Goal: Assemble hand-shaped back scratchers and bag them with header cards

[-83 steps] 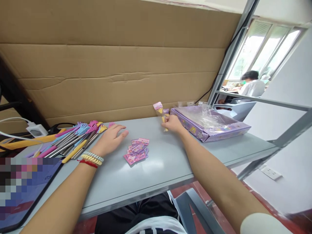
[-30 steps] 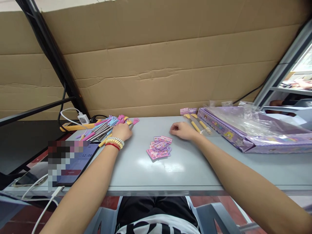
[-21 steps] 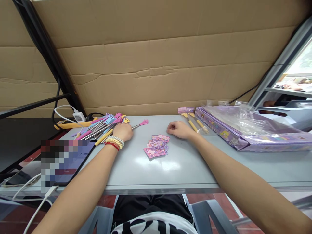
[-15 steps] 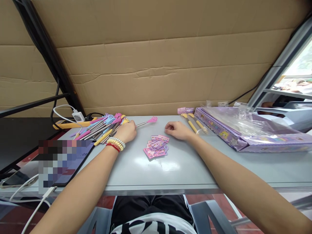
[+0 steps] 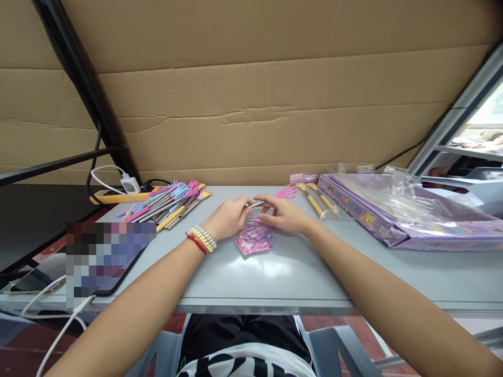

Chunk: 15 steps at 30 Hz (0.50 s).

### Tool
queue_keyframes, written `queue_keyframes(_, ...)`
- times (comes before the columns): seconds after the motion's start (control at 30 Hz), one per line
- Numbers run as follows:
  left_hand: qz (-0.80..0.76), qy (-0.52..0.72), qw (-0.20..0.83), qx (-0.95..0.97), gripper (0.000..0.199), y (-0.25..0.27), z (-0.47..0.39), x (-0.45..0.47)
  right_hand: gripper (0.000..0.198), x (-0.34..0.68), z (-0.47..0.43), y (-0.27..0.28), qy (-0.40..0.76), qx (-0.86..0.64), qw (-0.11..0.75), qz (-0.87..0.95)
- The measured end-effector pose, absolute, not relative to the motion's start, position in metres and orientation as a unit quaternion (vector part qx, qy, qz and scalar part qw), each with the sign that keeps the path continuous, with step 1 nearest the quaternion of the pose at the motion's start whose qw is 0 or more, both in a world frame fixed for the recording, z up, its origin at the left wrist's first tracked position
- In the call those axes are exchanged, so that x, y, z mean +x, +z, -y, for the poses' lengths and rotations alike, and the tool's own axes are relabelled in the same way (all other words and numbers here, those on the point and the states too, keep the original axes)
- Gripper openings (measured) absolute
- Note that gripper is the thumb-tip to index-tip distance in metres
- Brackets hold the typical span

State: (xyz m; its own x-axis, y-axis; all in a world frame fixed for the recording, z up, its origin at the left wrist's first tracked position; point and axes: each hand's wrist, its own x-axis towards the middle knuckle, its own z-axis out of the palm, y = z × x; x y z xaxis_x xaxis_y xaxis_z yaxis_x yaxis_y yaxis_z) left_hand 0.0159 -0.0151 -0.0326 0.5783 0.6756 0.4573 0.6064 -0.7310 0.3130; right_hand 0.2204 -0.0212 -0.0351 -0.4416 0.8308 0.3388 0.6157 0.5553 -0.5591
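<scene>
A back scratcher with a pink hand-shaped head (image 5: 286,192) and a metal rod is held between my two hands, its head pointing right. My left hand (image 5: 230,215), with bracelets at the wrist, is closed round the handle end, which its fingers hide. My right hand (image 5: 283,212) has its fingers closed on the rod nearer the head. Just below the hands lies a loose pile of pink and purple printed cards (image 5: 254,242). Left of them is a heap of back scratchers (image 5: 173,204) with pink, blue and yellow heads.
Two yellow back scratchers in clear bags (image 5: 314,200) lie right of my hands. Beside them stands a purple printed box (image 5: 363,220) with clear plastic bags (image 5: 408,191). A tablet (image 5: 121,272) with a white cable is at the left, near a white charger (image 5: 129,183).
My left hand has moved right, away from the heap, carrying the pink back scratcher to above the cards. My right hand has shifted slightly and taken hold of its rod.
</scene>
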Motion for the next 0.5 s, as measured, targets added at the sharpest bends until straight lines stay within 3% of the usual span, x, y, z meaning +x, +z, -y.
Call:
queue_keyframes(0.13, -0.364, 0.268, 0.099, 0.887, 0.035, -0.028, 0.018, 0.016, 0.018, 0.225, 0.014, -0.036, 0.129, -0.531, 0.341, 0.765)
queue_keyframes(0.27, -0.393, 0.198, 0.071, 0.895, 0.035, -0.024, 0.015, 0.010, 0.033, 0.239, 0.007, -0.037, 0.090, -0.595, 0.296, 0.742)
queue_keyframes(0.5, -0.420, 0.082, 0.042, 0.903, 0.032, -0.026, 0.008, 0.002, 0.045, 0.242, 0.011, -0.034, 0.152, -0.549, 0.192, 0.799)
